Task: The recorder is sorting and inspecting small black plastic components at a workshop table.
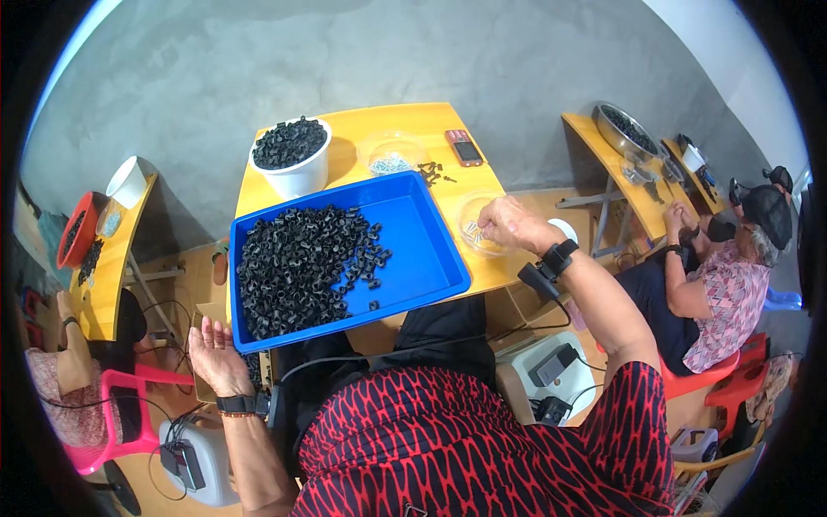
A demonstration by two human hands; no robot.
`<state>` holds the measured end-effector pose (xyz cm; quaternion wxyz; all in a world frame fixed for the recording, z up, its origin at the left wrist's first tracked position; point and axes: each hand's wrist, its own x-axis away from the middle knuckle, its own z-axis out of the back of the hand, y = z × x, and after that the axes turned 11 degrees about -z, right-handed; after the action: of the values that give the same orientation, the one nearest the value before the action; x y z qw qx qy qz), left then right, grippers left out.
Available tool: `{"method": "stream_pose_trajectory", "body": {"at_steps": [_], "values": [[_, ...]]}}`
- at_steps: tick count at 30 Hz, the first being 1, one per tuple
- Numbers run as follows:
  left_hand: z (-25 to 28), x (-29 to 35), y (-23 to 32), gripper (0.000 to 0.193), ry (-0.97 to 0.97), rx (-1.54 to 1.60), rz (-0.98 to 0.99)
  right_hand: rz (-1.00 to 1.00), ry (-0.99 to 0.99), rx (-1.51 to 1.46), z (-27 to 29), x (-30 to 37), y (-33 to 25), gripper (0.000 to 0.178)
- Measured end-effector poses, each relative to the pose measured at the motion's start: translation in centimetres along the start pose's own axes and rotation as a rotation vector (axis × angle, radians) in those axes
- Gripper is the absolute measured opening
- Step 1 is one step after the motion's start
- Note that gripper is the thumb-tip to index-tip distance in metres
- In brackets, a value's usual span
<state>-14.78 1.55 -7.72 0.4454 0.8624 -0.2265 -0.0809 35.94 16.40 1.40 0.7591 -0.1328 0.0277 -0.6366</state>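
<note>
A blue tray [413, 258] overhangs the front edge of the yellow table, and small black plastic parts [301, 267] are heaped over its left side. My left hand [217, 355] is just outside the tray's front left corner, palm turned up and fingers stretched out, with nothing visible in it. Over at the tray's right, my right hand [514, 224] hovers at a round clear dish [472, 246] with short silvery metal pieces in it. Its fingers are curled together; whatever is between them is hidden.
A white bucket [297, 177] full of black parts stands behind the tray. Near it are another clear dish [389, 155] of small metal pieces, loose black pieces [437, 175] and a red phone [464, 148]. Cables cross below the table. People sit at tables on both sides.
</note>
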Motion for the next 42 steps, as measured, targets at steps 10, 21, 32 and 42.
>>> {"method": "stream_pose_trajectory", "body": {"at_steps": [10,21,32,42], "values": [[0.6,-0.3,-0.6,0.025,-0.034,0.028,0.006,-0.028,0.04,0.026,-0.5,-0.1,-0.4,0.018],[-1.3,2.1,0.9,0.037,-0.087,-0.032,-0.2,-0.038,-0.009,-0.765,0.6,1.0,-0.1,0.019],[-5.9,9.2,2.9,0.027,-0.497,-0.045,-0.381,0.282,-0.222,-0.866,-2.3,2.0,-11.7,0.013],[-6.1,11.5,2.0,0.024,-0.618,-0.104,-0.262,0.544,-0.179,-0.201,-5.5,-0.4,-15.0,0.019]]}}
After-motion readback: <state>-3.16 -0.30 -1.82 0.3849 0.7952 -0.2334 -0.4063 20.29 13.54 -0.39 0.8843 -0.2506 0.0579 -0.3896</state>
